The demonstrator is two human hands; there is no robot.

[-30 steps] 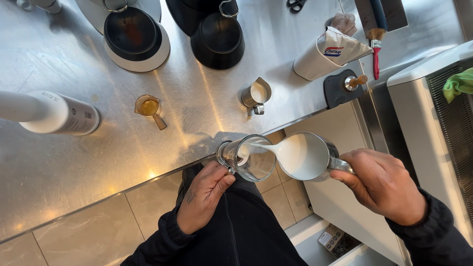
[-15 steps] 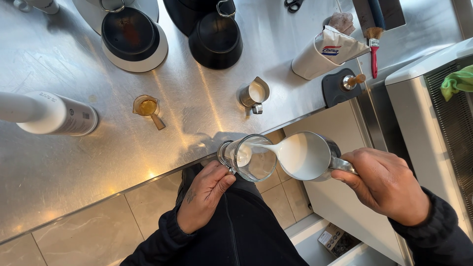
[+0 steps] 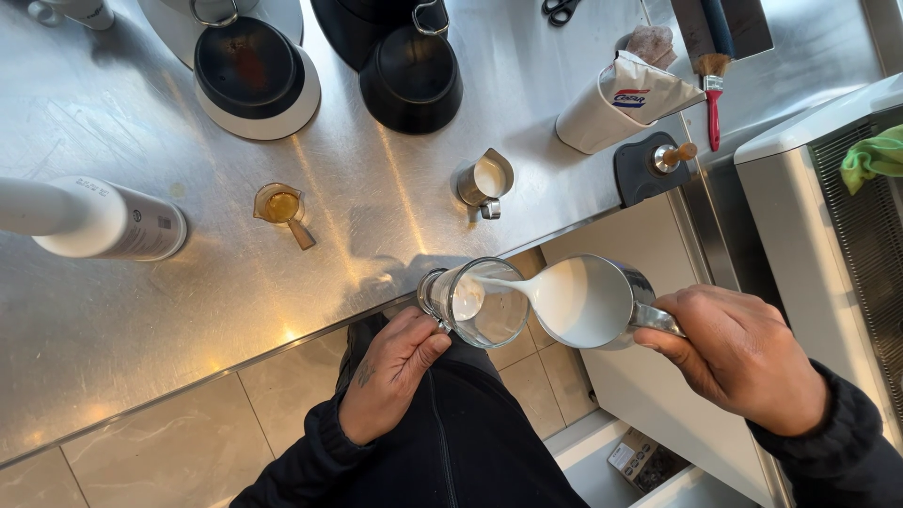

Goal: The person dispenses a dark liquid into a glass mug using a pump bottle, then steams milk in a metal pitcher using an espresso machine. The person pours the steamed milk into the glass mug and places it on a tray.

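Now | your left hand point(image 3: 390, 376) grips the glass point(image 3: 475, 303), tilted just off the counter point(image 3: 188, 310) edge | right hand point(image 3: 743, 357) clenches the jug point(image 3: 588, 301) handle, spout touching glass | glass likely fragile, slippery: hold its base.

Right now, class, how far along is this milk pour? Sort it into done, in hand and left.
Done: little; the glass shows only a little milk. In hand: the right hand tips the jug, milk streaming into the glass held by the left hand. Left: most milk remains in the jug.
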